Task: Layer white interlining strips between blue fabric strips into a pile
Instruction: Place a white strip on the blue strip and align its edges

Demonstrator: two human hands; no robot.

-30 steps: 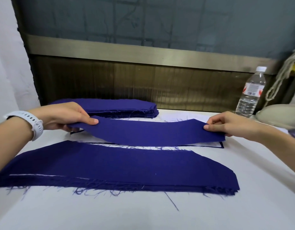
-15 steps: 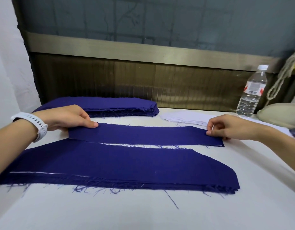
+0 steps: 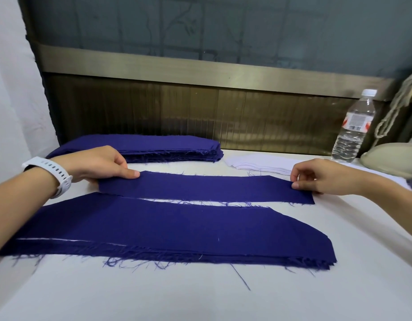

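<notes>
At my white table (image 3: 200, 297), a wide pile of blue fabric (image 3: 177, 230) lies nearest me, frayed along its front edge. A second blue stack (image 3: 154, 147) sits at the back left. Between the 2, 1 blue strip (image 3: 200, 188) lies flat, just beyond the wide pile. White interlining strips (image 3: 258, 164) are stacked at the back, right of the blue stack, and a water bottle (image 3: 353, 128) stands farther right. My left hand (image 3: 100, 165) pinches the strip's left end, thumb on top; my right hand (image 3: 323, 177) pinches its right end with curled fingers.
</notes>
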